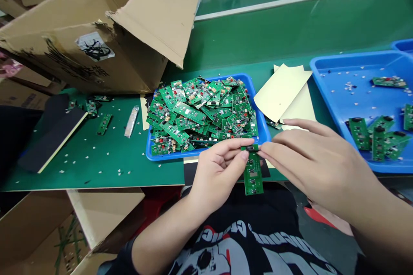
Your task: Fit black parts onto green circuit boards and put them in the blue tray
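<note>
Green circuit board (pixel 254 177) is pinched by left hand (pixel 217 169); right hand (pixel 318 159) arches at its end, grip unclear.

A green bench (pixel 161 175), blue trays (pixel 351 105) of circuit boards (pixel 203 111) and cardboard boxes (pixel 129 62) mark this as an electronics workshop.

Over on the worktop (pixel 164 176), the middle tray (pixel 264 133) sits in front of the person, boards (pixel 190 112) heaped in it. Behind it to the left stands a box (pixel 129 66); before that, going rightward, lie a panel (pixel 51 133), a loose board (pixel 104 124) and a strip (pixel 131 121). Sheets (pixel 280 92) lie between the middle tray and the right tray (pixel 358 99), which has more boards at its near end. Nearest the person, the held board (pixel 253 176) is in the left hand (pixel 219 167), the right hand (pixel 316 163) just right of its far end.
</note>
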Demonstrator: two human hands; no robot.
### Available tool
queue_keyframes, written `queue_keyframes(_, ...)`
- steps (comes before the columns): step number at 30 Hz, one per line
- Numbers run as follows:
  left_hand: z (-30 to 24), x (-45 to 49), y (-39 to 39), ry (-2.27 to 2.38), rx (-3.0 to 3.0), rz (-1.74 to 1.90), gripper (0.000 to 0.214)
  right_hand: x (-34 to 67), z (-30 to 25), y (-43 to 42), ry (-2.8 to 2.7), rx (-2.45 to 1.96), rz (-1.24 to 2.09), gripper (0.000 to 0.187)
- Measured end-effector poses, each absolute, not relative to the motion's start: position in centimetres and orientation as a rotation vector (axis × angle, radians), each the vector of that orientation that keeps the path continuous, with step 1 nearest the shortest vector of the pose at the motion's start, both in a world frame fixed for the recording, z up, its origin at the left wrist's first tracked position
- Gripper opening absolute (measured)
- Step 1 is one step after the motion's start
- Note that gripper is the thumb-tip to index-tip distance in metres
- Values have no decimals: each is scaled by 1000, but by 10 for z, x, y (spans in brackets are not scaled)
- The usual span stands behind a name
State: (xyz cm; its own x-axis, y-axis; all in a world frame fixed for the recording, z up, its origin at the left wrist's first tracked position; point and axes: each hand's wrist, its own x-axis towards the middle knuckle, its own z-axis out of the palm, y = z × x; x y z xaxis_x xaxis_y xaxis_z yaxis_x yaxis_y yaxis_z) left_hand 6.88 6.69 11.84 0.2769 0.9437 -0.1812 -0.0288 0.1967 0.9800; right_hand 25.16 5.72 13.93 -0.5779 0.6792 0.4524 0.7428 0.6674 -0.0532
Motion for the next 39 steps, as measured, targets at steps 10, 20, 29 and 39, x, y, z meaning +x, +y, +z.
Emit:
queue_keyframes(10, 117, 67, 66, 1063, 1325, 928, 23, 254, 138, 59, -2421, -1144, -190, 18)
queue_keyframes(20, 116, 65, 65, 1001, 1418, 925, 24, 253, 138, 59, -2375, -1115, -206, 20)
queue_keyframes(29, 115, 62, 69, 827, 1558, 971, 26, 250, 122, 62, -2136, -1036, -102, 58)
queue_keyframes(39, 105, 61, 75, 933, 2192, 1271, 29, 258, 116, 59, -1394, -1009, 303, 62)
